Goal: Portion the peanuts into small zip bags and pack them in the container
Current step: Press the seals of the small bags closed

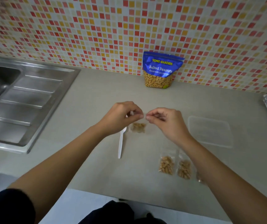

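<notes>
At the centre of the frame we see a small zip bag of thin, clear, limp plastic, with a clump of pale brown peanuts gathered in its lower end. The left hand and the right hand each pinch its top edge between thumb and curled forefinger. Each grip is thus clamped on the bag's mouth, and the two hands nearly touch. The mouth runs left to right between them. The bag's long axis runs from the hands towards the lower edge of the frame, peanut end lowest. We cannot tell whether that end touches the surface, which is smooth, matt and grey-beige.

Just left of the bag lies a slim white plastic spoon, its long axis nearly upright in the frame. Its bowl is partly hidden by the left hand and its handle points to the lower edge. At lower right a filled bag and a second filled bag lie flat side by side, beside the right forearm. At middle right a translucent rectangular container with rounded corners lies on the surface. At upper centre a glossy blue peanut pouch stands upright against the tiled wall of small red, orange and white squares. A ribbed steel sink fills the left of the frame.
</notes>
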`<state>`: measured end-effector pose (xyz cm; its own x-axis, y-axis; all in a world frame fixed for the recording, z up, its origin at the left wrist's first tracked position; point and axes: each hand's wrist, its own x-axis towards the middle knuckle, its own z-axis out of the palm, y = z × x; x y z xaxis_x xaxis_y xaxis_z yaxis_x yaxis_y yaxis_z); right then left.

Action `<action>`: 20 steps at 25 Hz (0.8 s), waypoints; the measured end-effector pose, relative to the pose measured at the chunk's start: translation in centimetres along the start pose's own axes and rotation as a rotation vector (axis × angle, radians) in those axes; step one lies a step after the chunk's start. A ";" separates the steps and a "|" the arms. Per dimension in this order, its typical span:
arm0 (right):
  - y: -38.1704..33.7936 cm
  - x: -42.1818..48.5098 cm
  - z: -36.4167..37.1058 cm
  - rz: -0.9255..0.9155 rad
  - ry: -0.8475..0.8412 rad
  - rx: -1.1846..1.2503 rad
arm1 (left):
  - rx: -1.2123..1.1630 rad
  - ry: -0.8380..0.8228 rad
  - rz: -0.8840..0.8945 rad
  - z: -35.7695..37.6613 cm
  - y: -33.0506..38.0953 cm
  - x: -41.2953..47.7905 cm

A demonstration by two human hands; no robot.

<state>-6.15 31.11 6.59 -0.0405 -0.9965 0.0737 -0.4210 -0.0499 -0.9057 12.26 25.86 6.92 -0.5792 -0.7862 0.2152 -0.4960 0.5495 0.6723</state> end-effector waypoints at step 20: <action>-6.0 0.1 -2.4 -0.135 0.223 0.048 | 0.082 0.127 0.074 -5.0 4.8 4.2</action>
<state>-5.76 31.50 13.06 -0.1877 -0.9411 0.2811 -0.3932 -0.1902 -0.8995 10.73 23.76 14.61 -0.5322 -0.7692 0.3536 -0.5087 0.6245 0.5926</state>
